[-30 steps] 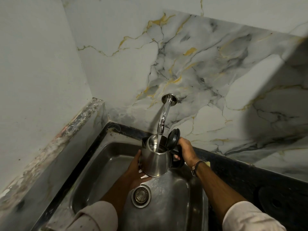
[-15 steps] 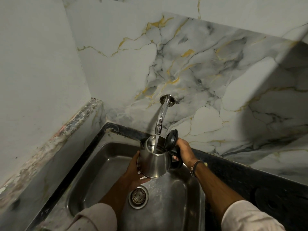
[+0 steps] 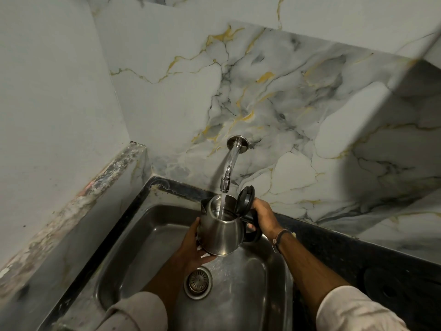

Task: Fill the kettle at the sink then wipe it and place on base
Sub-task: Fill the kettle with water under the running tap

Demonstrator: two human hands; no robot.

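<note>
The steel kettle (image 3: 220, 231) is held in the air over the sink (image 3: 257, 295), just below the middle of the frame, its black lid (image 3: 244, 199) tipped open to the right while a thin stream from the wall tap (image 3: 230, 163) falls into its mouth. The right hand (image 3: 262, 216) has its grip wrapped tight around the black handle (image 3: 253, 229); the left hand (image 3: 193, 247) has its grip spread, palm and fingers cupped against the lower left wall and underside of the body. How full it is cannot be read from here. The likeliest trouble, as I judge it, is overfilling: with the water level hard to see past the stream, it could rise over the rim and run down the outside onto the underside, which would then need thorough wiping before it goes on a base. A growing weight on wet steel could also let the body slide in the cupped palm, and a slight drift left or right would send the stream onto the lid or rim and splash. The drain (image 3: 198, 281) lies directly below, toward the lower middle. The dark table (image 3: 358, 254) runs off to the lower right, marble-veined wall panels (image 3: 274, 103) fill the upper half, and a stained ledge (image 3: 78, 199) runs along the left. No base or cloth is in view.
</note>
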